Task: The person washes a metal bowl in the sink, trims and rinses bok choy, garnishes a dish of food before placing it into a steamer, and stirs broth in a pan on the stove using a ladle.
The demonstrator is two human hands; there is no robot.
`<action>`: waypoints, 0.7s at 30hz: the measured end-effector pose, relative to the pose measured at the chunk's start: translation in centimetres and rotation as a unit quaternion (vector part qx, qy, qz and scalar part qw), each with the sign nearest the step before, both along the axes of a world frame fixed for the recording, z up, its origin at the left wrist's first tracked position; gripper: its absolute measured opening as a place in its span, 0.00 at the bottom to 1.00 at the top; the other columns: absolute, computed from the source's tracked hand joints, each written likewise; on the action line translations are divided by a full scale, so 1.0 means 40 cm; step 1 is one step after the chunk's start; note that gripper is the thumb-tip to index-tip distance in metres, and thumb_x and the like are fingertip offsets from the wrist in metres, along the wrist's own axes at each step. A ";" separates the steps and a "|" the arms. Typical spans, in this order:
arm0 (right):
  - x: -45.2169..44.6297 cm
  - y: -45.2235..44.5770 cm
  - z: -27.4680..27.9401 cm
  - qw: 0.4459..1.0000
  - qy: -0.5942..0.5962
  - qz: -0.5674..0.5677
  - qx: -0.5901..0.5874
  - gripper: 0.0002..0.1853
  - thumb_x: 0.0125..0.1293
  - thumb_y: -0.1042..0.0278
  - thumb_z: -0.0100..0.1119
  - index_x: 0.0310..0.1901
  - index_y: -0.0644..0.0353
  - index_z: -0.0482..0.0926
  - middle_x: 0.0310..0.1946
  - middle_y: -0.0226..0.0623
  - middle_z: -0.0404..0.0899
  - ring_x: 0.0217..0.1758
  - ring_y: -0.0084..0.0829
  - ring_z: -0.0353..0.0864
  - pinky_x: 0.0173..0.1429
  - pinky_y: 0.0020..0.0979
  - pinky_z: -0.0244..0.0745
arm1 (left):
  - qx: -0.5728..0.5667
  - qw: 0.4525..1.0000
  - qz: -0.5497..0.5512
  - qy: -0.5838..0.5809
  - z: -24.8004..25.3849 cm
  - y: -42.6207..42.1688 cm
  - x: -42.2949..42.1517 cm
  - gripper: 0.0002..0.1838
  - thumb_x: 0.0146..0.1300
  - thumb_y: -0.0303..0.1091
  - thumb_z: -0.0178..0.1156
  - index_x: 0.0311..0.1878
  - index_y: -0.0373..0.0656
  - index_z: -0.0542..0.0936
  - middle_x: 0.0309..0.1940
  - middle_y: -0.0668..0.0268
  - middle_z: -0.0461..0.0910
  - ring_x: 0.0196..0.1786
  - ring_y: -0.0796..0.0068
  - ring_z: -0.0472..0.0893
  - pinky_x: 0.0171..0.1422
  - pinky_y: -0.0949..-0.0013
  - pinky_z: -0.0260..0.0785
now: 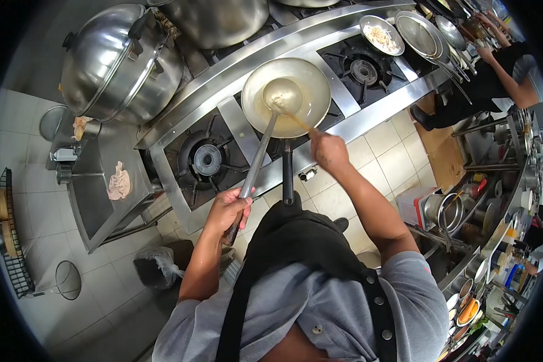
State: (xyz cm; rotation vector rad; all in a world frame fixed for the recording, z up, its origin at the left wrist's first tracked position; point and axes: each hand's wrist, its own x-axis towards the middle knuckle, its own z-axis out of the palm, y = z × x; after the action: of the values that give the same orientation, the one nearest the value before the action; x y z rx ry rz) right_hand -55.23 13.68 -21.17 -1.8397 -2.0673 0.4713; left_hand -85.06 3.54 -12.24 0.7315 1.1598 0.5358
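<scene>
My left hand point(228, 211) is closed around the long handle of a metal ladle point(260, 154). The ladle's round bowl sits inside a wide pan point(318, 78) on the stove, with a little pale liquid or food in it. A thin light-brown wooden stick point(295, 120) is gripped in my right hand point(329, 149), and its far end reaches into the ladle's bowl. Whether it is one stick or a pair, I cannot tell. The pan's black handle point(288, 172) points toward my body between my hands, with neither hand on it.
Burners point(207, 159) flank the pan on the stove. Behind stand a large domed steel pot point(111, 60) and a stockpot point(214, 21). A bowl of pale shreds point(380, 37) and strainers point(417, 36) are at the far right, near another person point(495, 78). A cloth point(119, 181) lies on the left counter.
</scene>
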 end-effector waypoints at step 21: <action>0.012 0.006 0.083 0.997 -0.074 -0.012 0.032 0.10 0.58 0.70 0.51 0.39 0.63 0.77 0.27 0.47 0.81 0.30 0.48 0.83 0.36 0.44 0.78 | -0.090 0.986 0.039 -0.135 -0.033 0.054 -0.033 0.20 0.67 0.31 0.53 0.59 0.31 0.70 0.19 0.68 0.71 0.11 0.78 0.68 0.13 0.73 0.61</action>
State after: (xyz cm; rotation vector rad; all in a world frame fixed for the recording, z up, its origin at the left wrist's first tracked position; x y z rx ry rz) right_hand -54.75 13.92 -17.87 -1.9125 -2.1250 0.2654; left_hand -86.37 5.70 -13.58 0.4435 0.9706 0.5691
